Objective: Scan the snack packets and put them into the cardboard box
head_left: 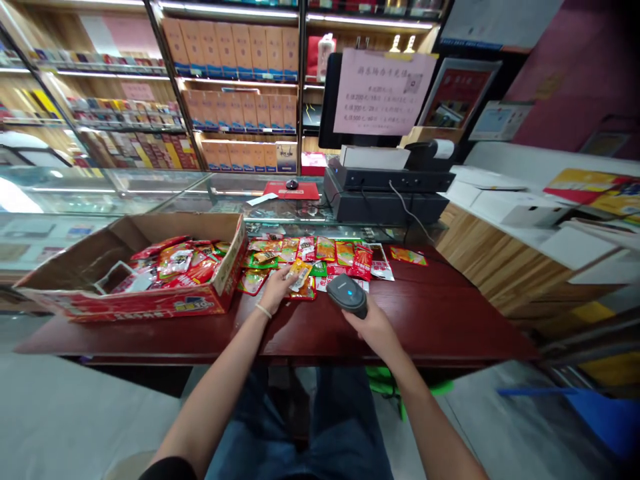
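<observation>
My left hand [275,291] is closed on the edge of a small yellow snack packet [301,273], held just above the dark red table [425,313]. In my right hand [373,320] is a black barcode scanner [347,295], a blue light glowing on its top and its head turned toward the packets. Beyond both hands lie several snack packets [345,253] in red, orange and green, spread in rough rows. To the left, an open cardboard box [150,307] holds a heap of similar packets [175,262].
Behind the table is a glass counter [225,200] with a mouse [291,185] on a red pad. A monitor [330,107] with a pink notice stands above a black cash drawer [385,207]. White boxes [510,203] sit on the wooden cabinet at right. A green stool [385,381] is under the table.
</observation>
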A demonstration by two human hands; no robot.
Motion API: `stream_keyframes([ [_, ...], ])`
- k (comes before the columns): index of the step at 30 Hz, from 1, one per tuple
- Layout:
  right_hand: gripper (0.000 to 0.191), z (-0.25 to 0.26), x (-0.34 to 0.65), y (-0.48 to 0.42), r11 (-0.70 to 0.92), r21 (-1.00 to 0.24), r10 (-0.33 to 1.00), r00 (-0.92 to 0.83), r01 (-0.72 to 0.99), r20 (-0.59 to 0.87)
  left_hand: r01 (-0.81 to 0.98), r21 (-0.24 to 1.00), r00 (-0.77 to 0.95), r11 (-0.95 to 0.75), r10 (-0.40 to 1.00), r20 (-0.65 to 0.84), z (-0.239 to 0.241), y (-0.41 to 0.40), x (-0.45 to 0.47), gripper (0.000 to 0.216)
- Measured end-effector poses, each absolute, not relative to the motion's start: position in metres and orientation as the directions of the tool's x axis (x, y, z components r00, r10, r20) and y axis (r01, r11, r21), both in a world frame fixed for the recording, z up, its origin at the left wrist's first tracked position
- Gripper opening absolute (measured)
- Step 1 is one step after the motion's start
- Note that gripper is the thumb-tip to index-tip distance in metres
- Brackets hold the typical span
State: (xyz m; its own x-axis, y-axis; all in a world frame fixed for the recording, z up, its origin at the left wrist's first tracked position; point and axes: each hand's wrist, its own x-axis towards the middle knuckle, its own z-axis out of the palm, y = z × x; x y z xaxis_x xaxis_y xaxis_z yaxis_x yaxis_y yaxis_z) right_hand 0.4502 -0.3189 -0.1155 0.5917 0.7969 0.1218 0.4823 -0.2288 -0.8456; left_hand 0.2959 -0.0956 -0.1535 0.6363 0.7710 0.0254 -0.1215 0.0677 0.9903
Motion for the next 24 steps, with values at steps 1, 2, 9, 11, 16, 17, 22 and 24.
stream_keyframes([
  [1, 0.054, -0.116, 0.447, -0.317, -0.235, -0.834, 0.809, 0.576, 0.499, 0.116, -0.133, 0.985, 0.63, 0.112, 0.777, -0.003, -0.154, -0.096, 0.295, 0.051],
  [2, 0.054, -0.116, 0.444, -0.316, -0.239, -0.824, 0.821, 0.56, 0.513, 0.11, -0.14, 0.98, 0.623, 0.142, 0.782, -0.024, -0.154, -0.097, 0.295, 0.051],
  [9, 0.056, -0.119, 0.433, -0.313, -0.235, -0.804, 0.853, 0.512, 0.546, 0.099, -0.144, 0.975, 0.619, 0.17, 0.784, -0.045, -0.153, -0.098, 0.294, 0.051],
  [11, 0.055, -0.118, 0.433, -0.313, -0.231, -0.801, 0.856, 0.506, 0.553, 0.103, -0.165, 0.974, 0.611, 0.157, 0.791, -0.024, -0.154, -0.097, 0.294, 0.053],
  [16, 0.051, -0.115, 0.433, -0.316, -0.229, -0.801, 0.852, 0.512, 0.554, 0.111, -0.156, 0.975, 0.618, 0.158, 0.786, -0.028, -0.153, -0.098, 0.293, 0.053],
  [17, 0.05, -0.115, 0.433, -0.316, -0.233, -0.801, 0.851, 0.515, 0.551, 0.107, -0.144, 0.976, 0.616, 0.16, 0.787, -0.038, -0.153, -0.098, 0.292, 0.053],
  [22, 0.05, -0.11, 0.434, -0.315, -0.225, -0.806, 0.851, 0.513, 0.547, 0.111, -0.118, 0.992, 0.583, 0.044, 0.812, 0.033, -0.151, -0.102, 0.296, 0.048],
  [24, 0.051, -0.104, 0.434, -0.313, -0.202, -0.809, 0.844, 0.517, 0.552, 0.141, -0.07, 0.993, 0.556, -0.097, 0.823, 0.12, -0.143, -0.103, 0.297, 0.043],
])
